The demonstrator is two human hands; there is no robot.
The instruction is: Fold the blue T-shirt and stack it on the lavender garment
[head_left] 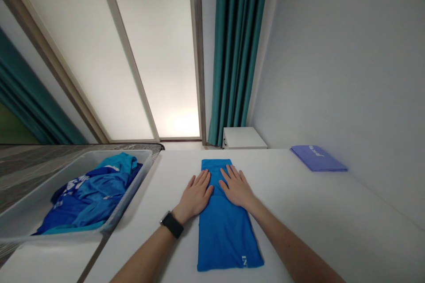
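Observation:
A blue garment folded into a long strip (pixel 226 234) lies on the white table (pixel 318 212). Both hands rest flat on its far half, fingers spread. My left hand (pixel 195 195) sits along its left edge, partly on the cloth, and a black smartwatch (pixel 171 224) circles that wrist. My right hand (pixel 236 186) presses on the cloth near its right edge. Neither hand closes on the fabric.
A translucent plastic bin (pixel 76 194) holding crumpled blue clothes (pixel 93 194) stands at the left. A folded purple garment (pixel 317 158) lies at the far right corner of the table. Beyond the table stands a small white cabinet (pixel 244 138), with teal curtains (pixel 237 53) and a wall.

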